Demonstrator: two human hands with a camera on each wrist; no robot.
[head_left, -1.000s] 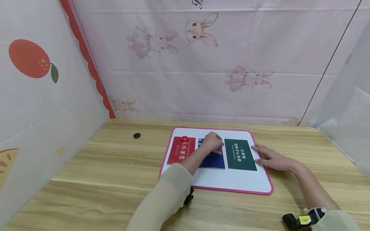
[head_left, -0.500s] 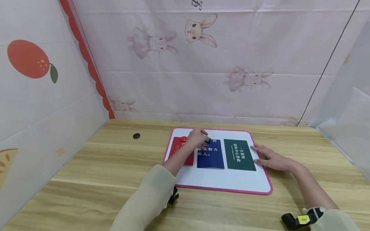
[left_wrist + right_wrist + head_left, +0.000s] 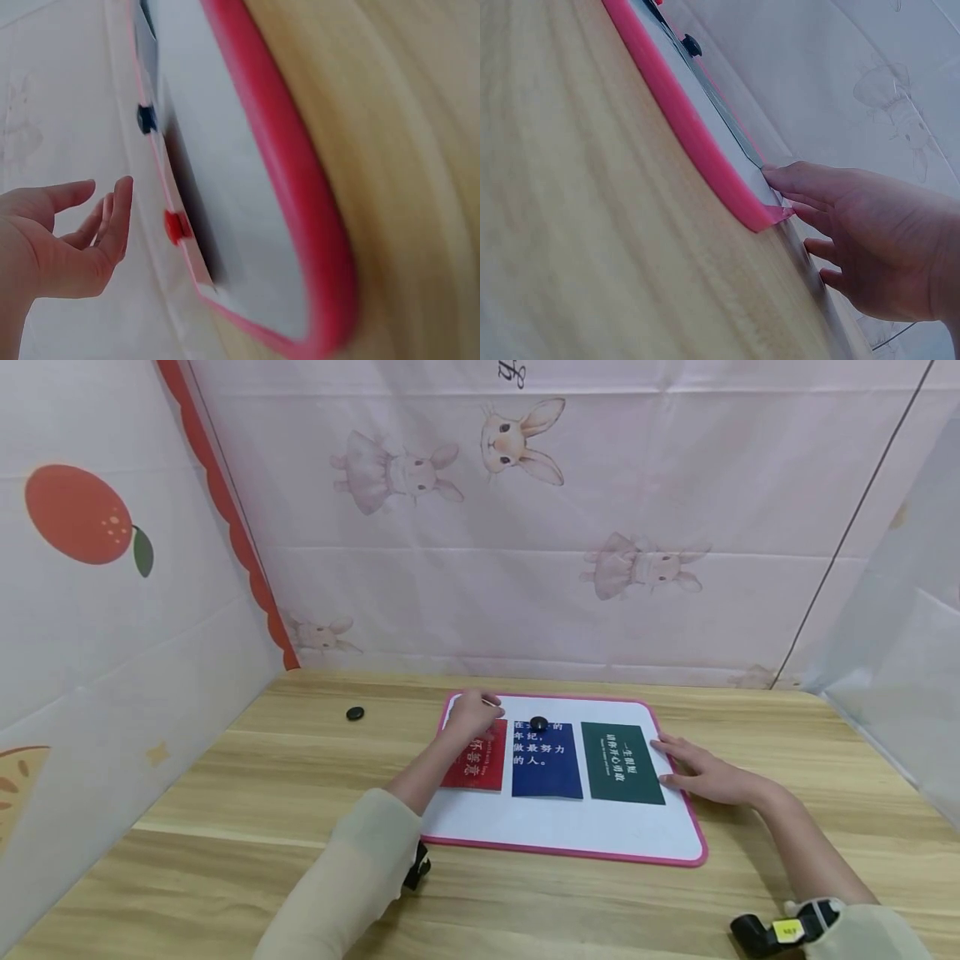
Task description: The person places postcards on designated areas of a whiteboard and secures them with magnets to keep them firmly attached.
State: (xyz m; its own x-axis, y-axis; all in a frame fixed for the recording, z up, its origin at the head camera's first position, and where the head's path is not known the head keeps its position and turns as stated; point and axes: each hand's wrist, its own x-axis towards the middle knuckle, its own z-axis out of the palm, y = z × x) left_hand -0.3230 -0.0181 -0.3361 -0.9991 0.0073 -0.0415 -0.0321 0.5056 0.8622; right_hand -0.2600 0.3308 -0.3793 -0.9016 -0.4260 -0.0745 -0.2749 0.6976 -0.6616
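A whiteboard (image 3: 570,827) with a pink rim lies on the table, bearing a red card (image 3: 482,770), a blue card (image 3: 547,781) and a green card (image 3: 624,768) in a row. On the blue card's top edge sits a round black magnet (image 3: 538,723). My left hand (image 3: 471,717) hovers over the red card's upper part, fingers loosely bent and holding nothing. It hides the red magnet (image 3: 175,226) from the head view; the left wrist view shows that magnet on the board, apart from the fingers. My right hand (image 3: 711,772) rests at the board's right edge, fingers extended.
Another black magnet (image 3: 356,713) lies on the wooden table (image 3: 262,827), left of the board. A cloth backdrop (image 3: 450,577) with rabbit prints rises behind the table, and printed side panels stand left and right.
My left hand has moved left from the blue card to above the red card. It has let go of the black magnet, which stays on the blue card. The right hand is still.
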